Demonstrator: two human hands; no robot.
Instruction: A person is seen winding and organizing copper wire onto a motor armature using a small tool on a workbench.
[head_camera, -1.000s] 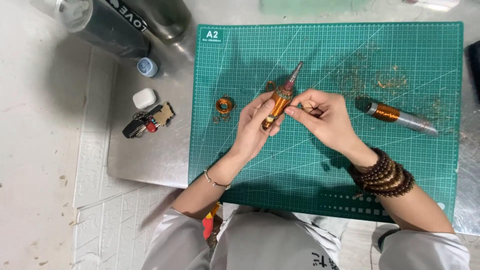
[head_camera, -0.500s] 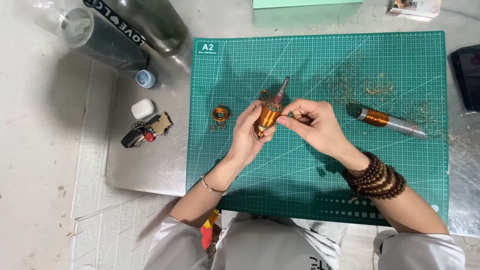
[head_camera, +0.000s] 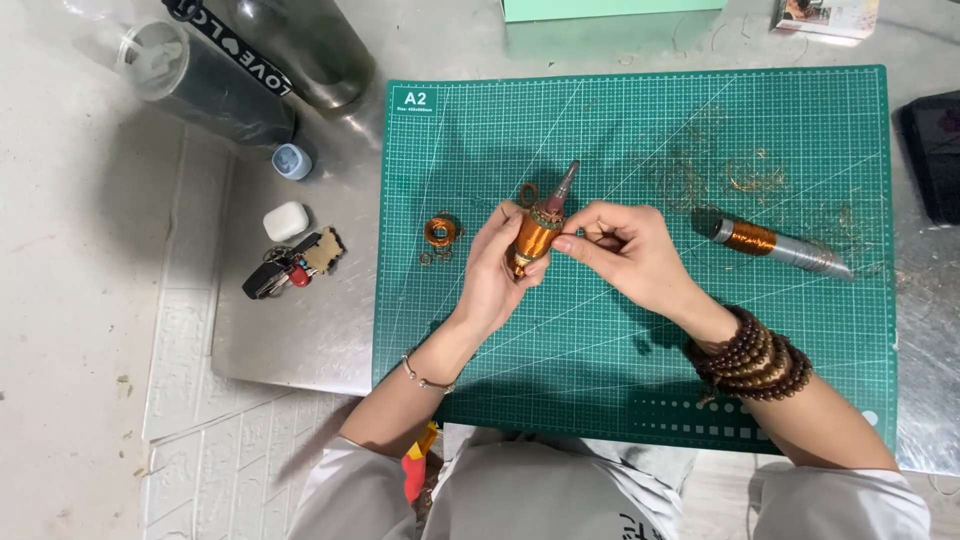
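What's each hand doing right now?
Left hand: closed around the copper-wound rotor, holding it above the mat.
Right hand: fingertips pinched at the rotor's side; whether they hold a wire cannot be told.

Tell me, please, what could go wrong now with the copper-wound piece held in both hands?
The left hand grips the copper-wound piece above the green cutting mat, while the right hand pinches at its side; the thin winding might snag or break. The pointed shaft tip could prick a finger. Loose wire scraps on the mat might tangle in.
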